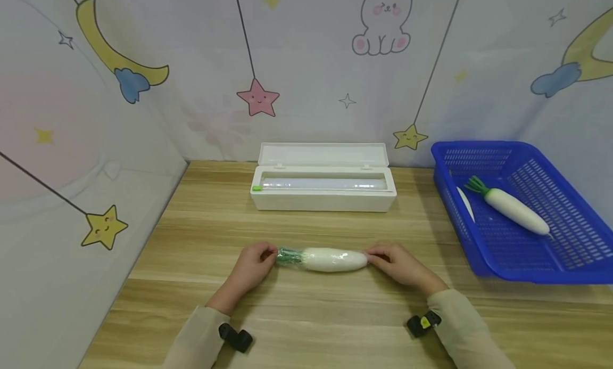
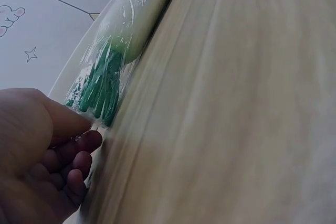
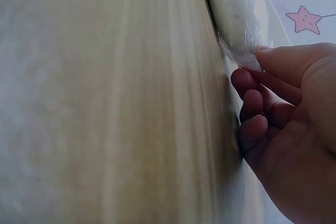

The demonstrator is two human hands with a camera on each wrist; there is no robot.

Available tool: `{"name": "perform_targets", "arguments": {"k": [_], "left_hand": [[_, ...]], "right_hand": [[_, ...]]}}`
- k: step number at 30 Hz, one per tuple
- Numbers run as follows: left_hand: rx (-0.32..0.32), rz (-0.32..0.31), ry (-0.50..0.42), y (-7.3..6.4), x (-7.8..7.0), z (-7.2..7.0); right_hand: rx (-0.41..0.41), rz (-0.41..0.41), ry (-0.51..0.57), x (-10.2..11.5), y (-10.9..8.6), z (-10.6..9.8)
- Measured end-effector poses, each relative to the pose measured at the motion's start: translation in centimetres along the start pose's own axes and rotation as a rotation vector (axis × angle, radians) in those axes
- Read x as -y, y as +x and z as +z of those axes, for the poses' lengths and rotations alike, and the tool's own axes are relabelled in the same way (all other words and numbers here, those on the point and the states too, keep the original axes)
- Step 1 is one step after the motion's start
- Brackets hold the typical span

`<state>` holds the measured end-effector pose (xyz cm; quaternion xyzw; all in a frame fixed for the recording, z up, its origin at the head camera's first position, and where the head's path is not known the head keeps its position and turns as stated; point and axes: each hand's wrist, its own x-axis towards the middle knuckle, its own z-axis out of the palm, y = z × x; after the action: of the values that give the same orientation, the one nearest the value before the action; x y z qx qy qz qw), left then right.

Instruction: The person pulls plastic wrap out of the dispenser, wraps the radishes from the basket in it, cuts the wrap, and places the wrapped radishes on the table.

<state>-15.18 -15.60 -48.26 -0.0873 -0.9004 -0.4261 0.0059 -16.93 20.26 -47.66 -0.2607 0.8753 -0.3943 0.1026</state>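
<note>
A white radish [image 1: 335, 260] with green stems, wrapped in clear plastic film, lies crosswise in front of the person. At its leafy end the left hand [image 1: 254, 262] pinches the gathered film between thumb and fingers. The green stems [image 2: 102, 85] show through the crinkled wrap in the left wrist view. On the other side, the right hand [image 1: 396, 261] pinches the film at the radish's tip. A twist of plastic film [image 3: 247, 59] runs into the right thumb and forefinger in the right wrist view.
Behind the radish stands a white film dispenser box [image 1: 323, 201], lid raised, with a roll inside. A blue plastic basket [image 1: 455, 225] at the right holds another radish [image 1: 517, 211] and a partly hidden white one [image 1: 465, 204]. All rest on a wooden table [image 1: 316, 316] by a patterned backdrop.
</note>
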Motion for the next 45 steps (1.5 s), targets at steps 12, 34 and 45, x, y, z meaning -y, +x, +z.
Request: {"name": "perform_targets", "arguments": {"k": [12, 34, 45], "left_hand": [[0.046, 0.028, -0.03, 0.0, 0.1, -0.7], [0.063, -0.01, -0.091, -0.4, -0.1, -1.3], [0.051, -0.065, -0.092, -0.2, 0.0, -1.6]], "right_hand": [[0.025, 0.005, 0.009, 0.4, 0.0, -0.4], [0.032, 0.003, 0.028, 0.7, -0.2, -0.7], [0.011, 0.033, 0.024, 0.5, -0.6, -1.0]]}}
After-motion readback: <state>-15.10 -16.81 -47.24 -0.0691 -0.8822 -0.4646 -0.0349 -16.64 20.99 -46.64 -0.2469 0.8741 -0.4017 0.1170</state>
